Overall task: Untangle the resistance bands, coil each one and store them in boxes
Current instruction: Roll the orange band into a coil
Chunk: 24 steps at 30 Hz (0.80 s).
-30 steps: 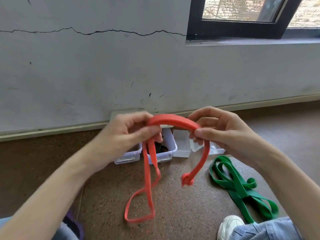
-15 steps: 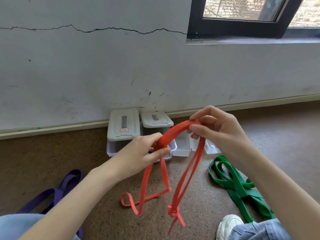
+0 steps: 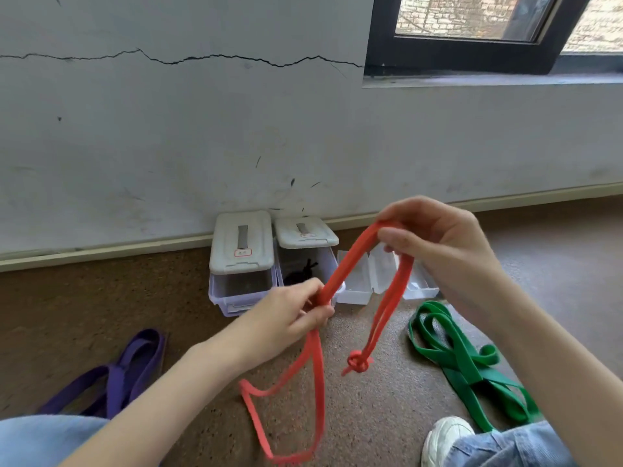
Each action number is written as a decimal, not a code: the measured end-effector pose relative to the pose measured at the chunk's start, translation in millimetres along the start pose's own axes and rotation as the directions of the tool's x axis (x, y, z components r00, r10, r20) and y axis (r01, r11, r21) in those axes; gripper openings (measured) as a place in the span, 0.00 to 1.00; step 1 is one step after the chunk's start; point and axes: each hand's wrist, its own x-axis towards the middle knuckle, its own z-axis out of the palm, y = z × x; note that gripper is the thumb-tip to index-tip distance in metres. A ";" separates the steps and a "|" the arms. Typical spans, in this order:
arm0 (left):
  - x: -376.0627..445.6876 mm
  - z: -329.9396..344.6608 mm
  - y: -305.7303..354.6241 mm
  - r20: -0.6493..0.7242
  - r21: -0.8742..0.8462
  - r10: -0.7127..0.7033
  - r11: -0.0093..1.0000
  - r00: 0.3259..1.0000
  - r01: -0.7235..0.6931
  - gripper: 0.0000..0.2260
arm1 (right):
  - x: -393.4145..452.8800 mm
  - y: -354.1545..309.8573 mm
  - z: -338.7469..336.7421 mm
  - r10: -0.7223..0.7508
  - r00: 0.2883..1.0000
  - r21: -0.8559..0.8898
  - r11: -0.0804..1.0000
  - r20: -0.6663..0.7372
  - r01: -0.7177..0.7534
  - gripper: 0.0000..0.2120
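A red resistance band [image 3: 350, 261] is stretched between both hands above the floor. My left hand [image 3: 293, 315] pinches it low, and a long loop hangs from there to the floor. My right hand [image 3: 435, 241] grips it higher up, and two strands drop from it to a knot [image 3: 359, 362]. A green band [image 3: 462, 358] lies in a loose pile on the floor at the right. A purple band [image 3: 131, 362] lies on the floor at the left.
Two lidded plastic boxes [image 3: 241, 261] [image 3: 305, 244] stand against the wall, the right one holding something dark. An open clear box [image 3: 374, 278] sits beside them. My knees in jeans and a white shoe [image 3: 445, 439] are at the bottom edge.
My left hand has dropped lower and slid along the red band, while my right hand stayed high. The knot now hangs below my right hand, and the view tilted down to show the purple band.
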 end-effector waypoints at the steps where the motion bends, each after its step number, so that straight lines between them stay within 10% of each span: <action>1: 0.1 0.9 -1.6 0.019 -0.014 -0.013 1.000 1.000 0.013 0.02 | 1.2 0.2 -3.6 0.007 0.999 0.034 0.999 -0.039 -0.006 0.07; 8: -0.2 -54.5 34.7 -0.155 -0.373 0.178 0.900 0.972 -0.224 0.06 | -5.0 -2.2 -9.0 0.201 0.912 0.024 0.974 0.358 -0.224 0.23; 17: 2.0 2.0 -3.6 0.044 0.033 -0.001 0.999 0.999 -0.001 0.02 | -4.3 -5.8 7.1 0.027 0.992 0.012 1.000 0.120 -0.029 0.09; 24: -2.5 -45.0 10.9 -0.119 -0.244 0.103 0.961 0.988 -0.130 0.07 | -2.7 -10.6 -15.4 0.282 0.901 -0.045 0.958 0.329 -0.283 0.23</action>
